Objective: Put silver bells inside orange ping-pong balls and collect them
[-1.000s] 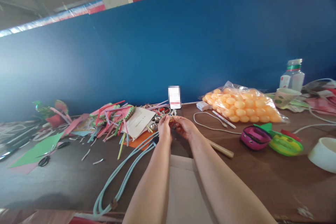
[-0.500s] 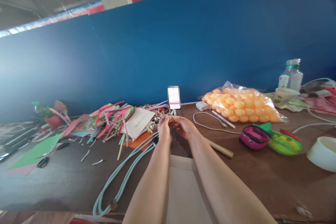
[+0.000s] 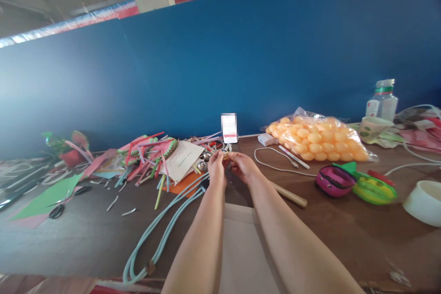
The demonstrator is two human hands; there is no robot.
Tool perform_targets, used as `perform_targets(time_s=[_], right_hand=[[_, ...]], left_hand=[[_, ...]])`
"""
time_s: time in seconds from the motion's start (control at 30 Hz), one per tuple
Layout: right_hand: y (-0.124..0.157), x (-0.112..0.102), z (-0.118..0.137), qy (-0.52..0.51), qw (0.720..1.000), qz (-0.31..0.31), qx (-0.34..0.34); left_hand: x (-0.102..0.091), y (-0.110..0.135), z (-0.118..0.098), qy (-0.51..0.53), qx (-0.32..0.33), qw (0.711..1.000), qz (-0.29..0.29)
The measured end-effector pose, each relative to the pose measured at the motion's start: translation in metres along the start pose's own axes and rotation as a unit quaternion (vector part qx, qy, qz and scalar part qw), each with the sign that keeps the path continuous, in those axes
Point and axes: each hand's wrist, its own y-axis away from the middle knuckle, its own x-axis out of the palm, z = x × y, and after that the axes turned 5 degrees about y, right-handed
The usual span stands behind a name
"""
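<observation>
My left hand (image 3: 216,168) and my right hand (image 3: 242,165) meet over the middle of the brown table (image 3: 330,225), fingertips pinched together on a small gold-coloured object (image 3: 225,155) held between them. It is too small to name. Just left of my hands lie small silvery round pieces (image 3: 202,164) on an orange sheet (image 3: 179,184). A light blue cord (image 3: 156,234) runs from beneath my left wrist toward the table's near edge. A wooden stick (image 3: 288,195) lies under my right forearm.
A heap of coloured paper strips and fans (image 3: 148,154) sits to the left, with scissors (image 3: 64,204) and green paper (image 3: 46,197). A bag of orange balls (image 3: 319,138), a white cable (image 3: 279,161), magenta and green toys (image 3: 356,183), a white bowl (image 3: 423,201), a cup and a bottle (image 3: 382,101) stand right.
</observation>
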Motion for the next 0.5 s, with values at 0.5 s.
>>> perform_targets(time_s=[0.5], right_hand=[[0.0012,0.0003,0.0018,-0.025,0.999,0.01,0.019]], left_hand=[[-0.0002,0.0002,-0.0009,0.001,0.004,1.0,0.013]])
